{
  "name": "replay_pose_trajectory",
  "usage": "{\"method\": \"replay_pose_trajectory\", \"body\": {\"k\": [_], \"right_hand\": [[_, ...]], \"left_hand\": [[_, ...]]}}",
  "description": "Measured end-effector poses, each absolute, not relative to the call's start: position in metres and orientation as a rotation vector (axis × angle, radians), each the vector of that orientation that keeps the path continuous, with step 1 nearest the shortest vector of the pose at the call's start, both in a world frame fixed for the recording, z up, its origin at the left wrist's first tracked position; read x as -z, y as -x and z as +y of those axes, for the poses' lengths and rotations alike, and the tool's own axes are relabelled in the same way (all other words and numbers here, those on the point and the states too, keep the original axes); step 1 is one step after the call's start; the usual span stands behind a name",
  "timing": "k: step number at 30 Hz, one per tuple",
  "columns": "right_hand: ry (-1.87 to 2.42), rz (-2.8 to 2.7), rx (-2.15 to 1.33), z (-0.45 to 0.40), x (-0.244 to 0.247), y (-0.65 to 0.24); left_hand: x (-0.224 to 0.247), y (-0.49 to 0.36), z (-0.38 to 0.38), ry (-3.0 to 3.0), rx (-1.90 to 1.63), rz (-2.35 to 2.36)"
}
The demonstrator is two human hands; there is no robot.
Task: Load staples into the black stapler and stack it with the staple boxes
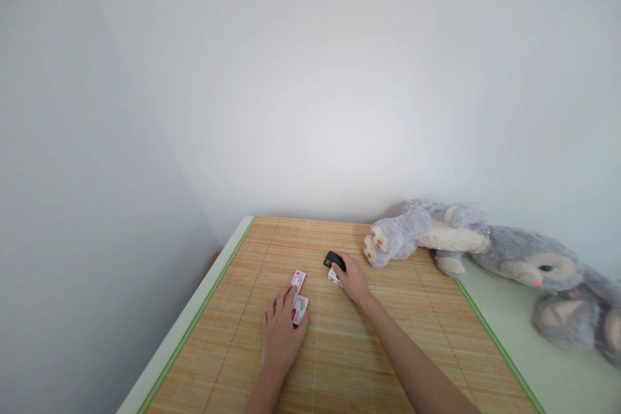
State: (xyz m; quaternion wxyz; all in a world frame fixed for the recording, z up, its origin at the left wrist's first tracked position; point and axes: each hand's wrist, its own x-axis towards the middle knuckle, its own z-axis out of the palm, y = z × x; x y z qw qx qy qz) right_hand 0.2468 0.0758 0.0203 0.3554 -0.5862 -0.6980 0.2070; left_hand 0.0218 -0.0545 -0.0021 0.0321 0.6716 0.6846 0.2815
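My left hand [283,331] rests on the mat with its thumb and fingers around a small red-and-white box [301,308]. A second, narrower red-and-white box [299,280] sticks out beyond the fingertips, partly covered by them. To the right, my right hand [353,279] has its fingers closed on a small black object [332,260] with a pale marking; its exact kind is too small to make out. Just below the black object lies a little white piece with dark print [333,277], partly hidden by the right hand.
A bamboo mat [233,336] with green edging covers much of the pale surface. At the right, a large grey plush toy [524,252] lies across the mat's far corner and edge. A white wall [310,90] rises behind.
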Motion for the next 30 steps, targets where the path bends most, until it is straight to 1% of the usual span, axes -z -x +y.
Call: {"method": "replay_pose_trajectory", "body": {"k": [6, 14, 24, 30], "right_hand": [[1.720, -1.716, -0.483, 0.069, -0.020, -0.200], [1.888, -1.664, -0.616, 0.052, -0.012, -0.155], [1.702, -1.656, -0.746, 0.008, -0.013, -0.183], [1.445, -1.701, -0.900, -0.018, -0.015, -0.174]], "left_hand": [[0.000, -0.023, -0.056, -2.058, -0.894, 2.115], [-0.002, -0.024, -0.057, -2.059, -0.900, 2.117], [0.001, -0.023, -0.057, -2.020, -0.928, 2.152], [0.005, -0.020, -0.054, -2.014, -0.940, 2.177]]}}
